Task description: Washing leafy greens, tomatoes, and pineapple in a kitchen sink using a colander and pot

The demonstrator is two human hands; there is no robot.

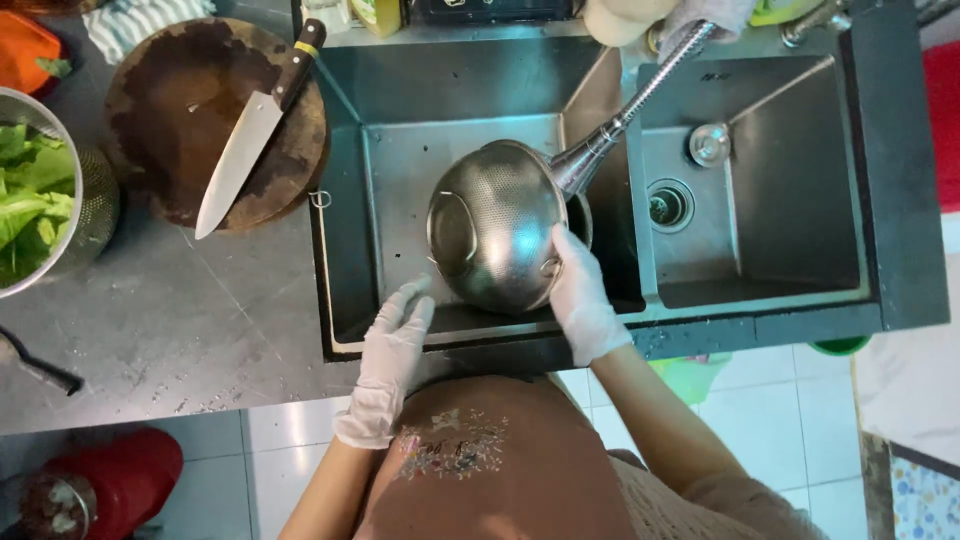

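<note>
Steel colander [495,225] tilts in the sink, right hand [580,295] gripping its rim, left hand [398,330] spread beside.

One colander [497,225], one knife [250,128], one cutting board [170,100], two sink basins [760,200].

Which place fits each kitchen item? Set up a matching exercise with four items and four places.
Items:
1. knife
2. metal colander
3. leafy greens
4. sink strainer plug

Places:
A. in the bowl at far left
B. in the right sink basin
C. on the round wooden chopping board
D. over the left basin, held by the right hand

Pairs: 1-C, 2-D, 3-A, 4-B
</note>
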